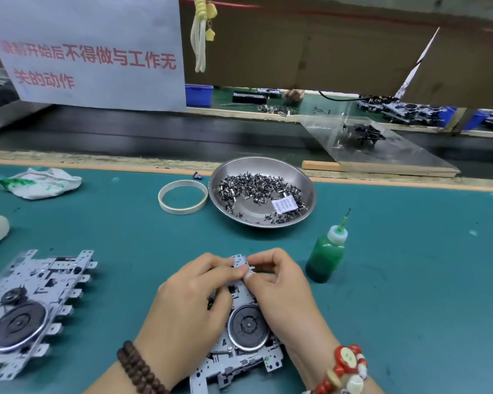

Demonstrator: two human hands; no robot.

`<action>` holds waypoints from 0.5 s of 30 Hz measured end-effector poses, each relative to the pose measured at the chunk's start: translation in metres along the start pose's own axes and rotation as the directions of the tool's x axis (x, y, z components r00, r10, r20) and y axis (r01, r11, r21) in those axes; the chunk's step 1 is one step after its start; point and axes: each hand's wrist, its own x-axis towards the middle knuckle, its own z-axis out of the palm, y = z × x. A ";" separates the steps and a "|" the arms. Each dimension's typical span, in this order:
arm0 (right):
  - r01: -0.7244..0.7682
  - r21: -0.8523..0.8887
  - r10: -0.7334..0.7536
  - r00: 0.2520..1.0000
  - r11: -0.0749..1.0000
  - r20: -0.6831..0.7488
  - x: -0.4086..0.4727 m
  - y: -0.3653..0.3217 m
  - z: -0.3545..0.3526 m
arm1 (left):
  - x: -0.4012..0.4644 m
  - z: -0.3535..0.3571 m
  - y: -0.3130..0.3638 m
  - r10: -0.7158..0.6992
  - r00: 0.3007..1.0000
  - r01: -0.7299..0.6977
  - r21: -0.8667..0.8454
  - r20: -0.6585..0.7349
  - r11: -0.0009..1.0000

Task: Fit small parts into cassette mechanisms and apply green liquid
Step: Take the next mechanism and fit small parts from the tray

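A metal cassette mechanism [246,331] with a black flywheel lies on the green mat in front of me. My left hand [194,297] grips its left side and upper edge, fingers curled over the frame. My right hand [279,282] pinches a small part at the mechanism's top edge, fingertip against my left thumb. The part itself is mostly hidden by my fingers. A small bottle of green liquid [326,253] with a needle tip stands upright just right of my right hand. A steel dish [308,189] behind holds several small dark parts.
A stack of other cassette mechanisms [32,308] lies at the left. A tape ring [182,196] sits beside the dish, and a green-stained rag [40,182] lies far left. A conveyor belt [154,135] runs behind the mat, carrying a mechanism [363,133] under a clear sheet.
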 end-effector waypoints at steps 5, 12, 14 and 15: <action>-0.020 -0.021 0.019 1.000 1.000 -0.012 -0.001 0.001 0.001 | 0.000 0.000 -0.002 0.080 0.997 -0.079 0.102 -0.008 0.992; 0.030 -0.099 -0.026 0.999 0.995 0.038 -0.007 -0.008 -0.007 | 0.000 -0.003 -0.001 0.099 0.995 -0.101 0.207 0.023 0.973; 0.115 -0.232 -0.105 0.993 0.966 0.057 -0.016 -0.010 -0.013 | 0.000 -0.005 0.001 0.044 0.998 -0.052 0.158 0.054 0.986; 0.161 -0.275 -0.152 0.987 0.948 0.053 -0.023 -0.010 -0.018 | 0.000 -0.005 0.002 0.013 0.999 -0.019 0.116 0.052 0.993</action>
